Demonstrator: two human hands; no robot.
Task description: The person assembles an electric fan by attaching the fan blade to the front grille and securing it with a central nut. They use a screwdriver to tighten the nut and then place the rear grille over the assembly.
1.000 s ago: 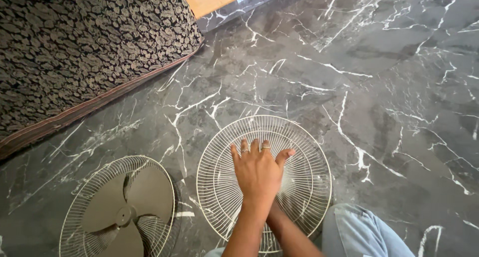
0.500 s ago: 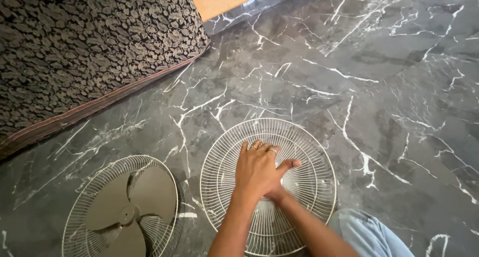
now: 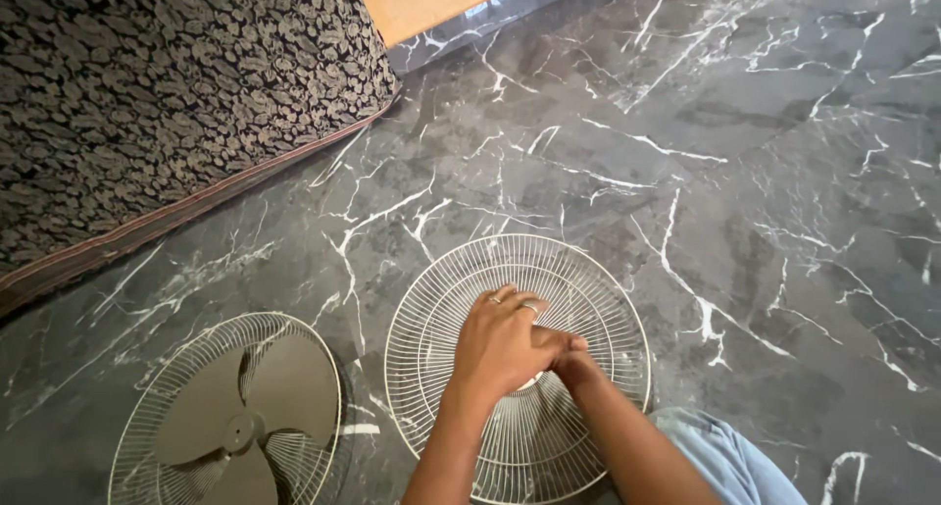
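Fan guard [image 3: 588, 299] centre hidden under curled left hand [image 3: 500, 343], right hand [image 3: 576, 366] grip unclear

One view only, from a camera on the person's head, looking steeply down at the floor [image 3: 745, 172] from close range. The hands and the grille [image 3: 598, 299] sit low at centre, near the bottom edge; the patterned bed [image 3: 147, 93] fills the upper left corner.
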